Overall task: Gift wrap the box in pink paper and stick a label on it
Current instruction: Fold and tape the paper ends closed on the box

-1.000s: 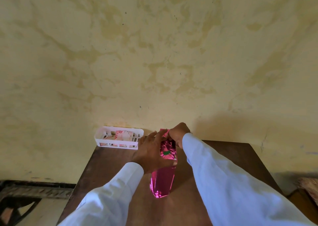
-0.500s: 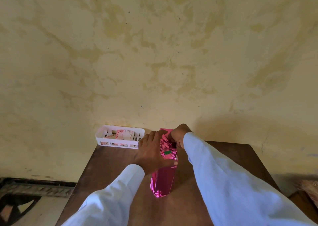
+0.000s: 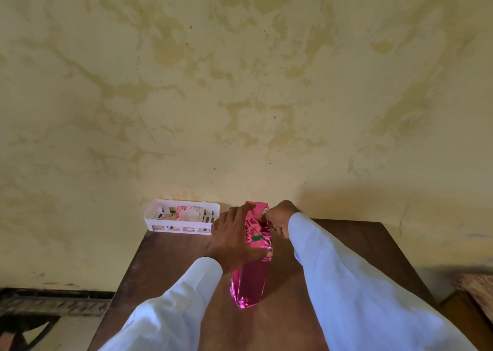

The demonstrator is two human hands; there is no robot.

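Note:
A long box wrapped in shiny pink paper (image 3: 249, 284) lies lengthwise on the brown wooden table (image 3: 165, 265), its near end loosely folded. A small green piece of tape (image 3: 257, 238) sits on the crumpled top. My left hand (image 3: 232, 240) lies over the box's left side with fingers spread and the thumb across the top. My right hand (image 3: 278, 217) is curled at the far right end, pinching the pink paper there. A flap of paper stands up at the far end against the wall.
A white slotted plastic basket (image 3: 160, 221) holding pink patterned cards stands at the table's far left corner against the stained yellow wall. The table's right edge drops toward a low wooden piece (image 3: 464, 310). Floor shows at lower left.
My right hand has shifted slightly along the far end of the paper, and the flap there stands a little higher. My left hand stays pressed on the box.

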